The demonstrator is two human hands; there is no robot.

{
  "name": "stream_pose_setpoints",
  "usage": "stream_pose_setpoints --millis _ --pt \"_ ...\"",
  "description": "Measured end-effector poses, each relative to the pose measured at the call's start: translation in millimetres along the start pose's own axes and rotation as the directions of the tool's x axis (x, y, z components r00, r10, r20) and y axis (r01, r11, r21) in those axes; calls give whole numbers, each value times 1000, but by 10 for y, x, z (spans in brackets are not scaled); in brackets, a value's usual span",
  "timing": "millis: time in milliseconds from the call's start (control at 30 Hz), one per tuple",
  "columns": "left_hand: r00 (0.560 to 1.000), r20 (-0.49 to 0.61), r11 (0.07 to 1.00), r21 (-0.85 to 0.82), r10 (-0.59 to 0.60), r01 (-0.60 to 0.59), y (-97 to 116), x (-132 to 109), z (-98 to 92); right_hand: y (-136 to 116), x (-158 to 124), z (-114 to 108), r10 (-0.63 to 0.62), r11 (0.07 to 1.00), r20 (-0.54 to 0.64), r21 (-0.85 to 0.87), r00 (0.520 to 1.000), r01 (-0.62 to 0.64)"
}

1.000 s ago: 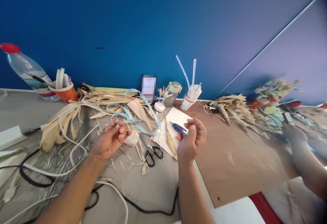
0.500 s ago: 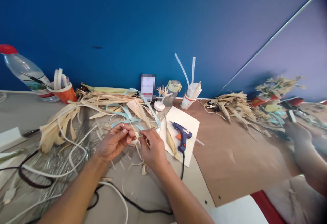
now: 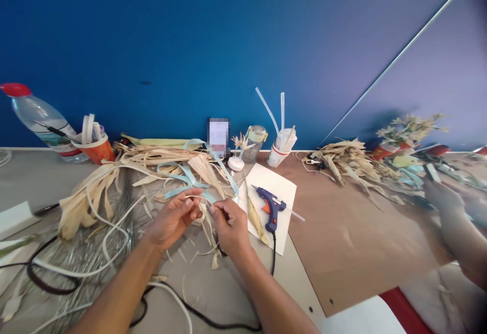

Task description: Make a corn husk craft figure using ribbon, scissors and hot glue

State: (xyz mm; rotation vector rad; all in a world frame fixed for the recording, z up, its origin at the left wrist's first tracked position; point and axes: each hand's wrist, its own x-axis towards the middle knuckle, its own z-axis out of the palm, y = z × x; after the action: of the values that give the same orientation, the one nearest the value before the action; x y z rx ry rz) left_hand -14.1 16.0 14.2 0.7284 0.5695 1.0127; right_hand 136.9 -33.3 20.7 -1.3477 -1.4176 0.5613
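Between my two hands runs a thin pale strip (image 3: 204, 198), which looks like dried corn husk. My left hand (image 3: 175, 218) pinches one end with thumb and forefinger, its other fingers curled. The other end is in a closed pinch of my right hand (image 3: 231, 225). More narrow husk strips (image 3: 207, 225) hang or lie just below and between the hands; I cannot tell whether they are held too. Right of my right hand, a blue glue gun (image 3: 271, 207) rests on a white sheet (image 3: 282, 240) beside a twisted husk piece (image 3: 255, 216).
Husks (image 3: 167, 151), light-blue ribbon (image 3: 186, 175) and a phone (image 3: 218, 136) lie or stand at the back. Cups (image 3: 279, 156), a small husk flower (image 3: 239, 143) and a bottle (image 3: 45, 126) line the wall. Cables (image 3: 190, 306) cross the front. A co-worker's blurred hand (image 3: 443, 192) is at right.
My hands have drawn slightly apart, and the thin strip now spans the gap between them. The view has tilted up a little.
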Motion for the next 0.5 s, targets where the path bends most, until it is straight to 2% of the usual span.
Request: stream_pose_setpoints --millis 100,233,367,500 --pt "1000 7 997 71 12 -12 -29 -34 47 1 6 9 38 999 65 -9 997 -38" --pt "997 -31 990 118 77 -73 -43 -26 16 21 -2 27 47 996 122 -81 991 -38" --pt "987 -80 985 114 139 -130 -40 -2 -23 34 -16 33 13 993 140 -115 990 3" --pt "977 -143 982 125 159 -142 -32 9 20 39 -20 26 -18 991 139 -132 990 37"
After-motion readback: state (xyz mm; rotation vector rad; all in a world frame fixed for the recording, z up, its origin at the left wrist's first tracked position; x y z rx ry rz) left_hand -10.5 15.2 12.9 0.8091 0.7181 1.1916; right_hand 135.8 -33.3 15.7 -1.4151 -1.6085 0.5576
